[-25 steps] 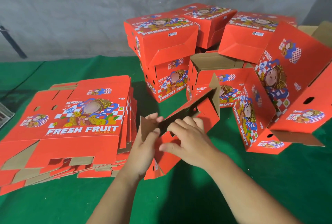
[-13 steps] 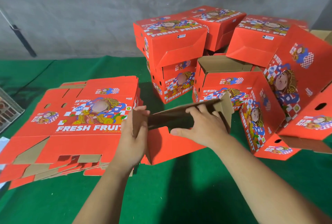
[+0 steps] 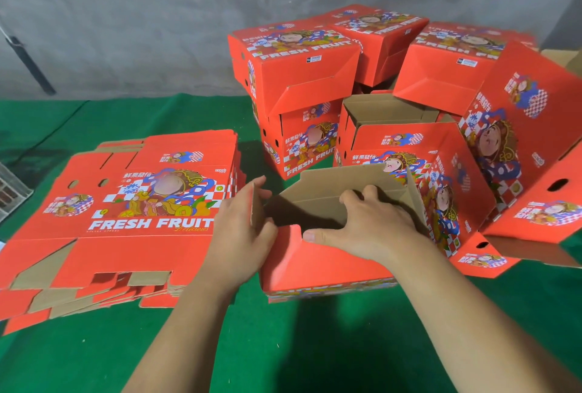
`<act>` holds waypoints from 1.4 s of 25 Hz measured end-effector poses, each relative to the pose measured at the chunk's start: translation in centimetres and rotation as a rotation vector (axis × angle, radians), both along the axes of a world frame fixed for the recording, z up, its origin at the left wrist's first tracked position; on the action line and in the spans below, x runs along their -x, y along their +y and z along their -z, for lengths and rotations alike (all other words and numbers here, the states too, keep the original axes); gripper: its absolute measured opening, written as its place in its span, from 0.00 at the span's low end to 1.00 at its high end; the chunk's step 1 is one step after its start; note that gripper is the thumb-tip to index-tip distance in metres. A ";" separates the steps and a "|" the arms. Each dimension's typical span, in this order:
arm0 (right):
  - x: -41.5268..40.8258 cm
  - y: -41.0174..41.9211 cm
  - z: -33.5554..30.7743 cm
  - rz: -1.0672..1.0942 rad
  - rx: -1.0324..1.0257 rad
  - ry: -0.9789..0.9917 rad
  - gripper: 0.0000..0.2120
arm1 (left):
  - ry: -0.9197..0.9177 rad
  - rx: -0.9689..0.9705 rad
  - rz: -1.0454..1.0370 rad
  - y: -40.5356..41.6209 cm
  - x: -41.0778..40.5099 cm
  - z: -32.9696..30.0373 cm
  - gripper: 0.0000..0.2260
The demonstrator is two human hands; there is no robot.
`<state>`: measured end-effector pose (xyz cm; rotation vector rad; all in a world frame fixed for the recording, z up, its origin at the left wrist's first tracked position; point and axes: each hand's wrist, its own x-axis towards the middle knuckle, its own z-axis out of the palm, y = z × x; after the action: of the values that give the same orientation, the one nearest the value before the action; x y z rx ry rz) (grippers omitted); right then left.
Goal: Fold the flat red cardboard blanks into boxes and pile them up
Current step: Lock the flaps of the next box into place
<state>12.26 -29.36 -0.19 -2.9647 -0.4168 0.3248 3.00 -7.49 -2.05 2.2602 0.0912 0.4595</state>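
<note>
Right hand (image 3: 367,225) fingertips hidden inside half-folded box (image 3: 324,262). Grey crate (image 3: 11,194) cut by left edge. Rear boxes (image 3: 382,35) partly blocked by front ones. Barcode label (image 3: 315,59) too small to read.

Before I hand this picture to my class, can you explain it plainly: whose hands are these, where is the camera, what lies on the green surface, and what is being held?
There is no machine here. A person wears one wide-angle camera on the head, looking forward and down, so the two bare arms reach in from the bottom. The left hand grips a side flap of a half-folded red box, its brown inside showing. The right hand curls over the box's near wall from above. On the green cloth, to the left, lies a stack of flat red blanks printed FRESH FRUIT. Behind and to the right stand the finished boxes, some piled on others, one open-topped, some tipped over. A grey wall rises behind.
</note>
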 end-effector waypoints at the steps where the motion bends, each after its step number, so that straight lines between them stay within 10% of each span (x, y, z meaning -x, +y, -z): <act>1: -0.2 -0.2 0.7 0.003 0.008 0.014 0.61 | 0.044 -0.016 0.011 -0.2 0.0 0.1 0.32; 9: -0.2 -1.3 5.0 0.050 -0.038 -0.072 0.63 | 0.182 -0.171 0.145 -2.6 0.3 1.2 0.45; 16: -0.3 -1.7 5.2 -0.023 -0.077 -0.091 0.54 | 0.239 0.067 0.196 -2.7 -0.1 1.3 0.20; 26: 0.1 -2.4 6.7 0.022 -0.141 -0.282 0.36 | 0.174 0.309 0.225 -2.3 -0.6 0.6 0.17; 31: 0.3 -2.6 6.8 0.031 -0.133 -0.188 0.34 | 0.476 -0.056 0.360 -1.5 -1.1 -0.4 0.24; 35: 0.6 -2.3 4.9 0.039 -0.357 -0.529 0.28 | 0.456 -0.341 0.195 -3.7 -1.6 1.3 0.29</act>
<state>11.63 -31.69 -5.08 -2.6606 -0.4132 -0.4991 4.56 -11.14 -3.37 2.6399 0.0243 -0.1634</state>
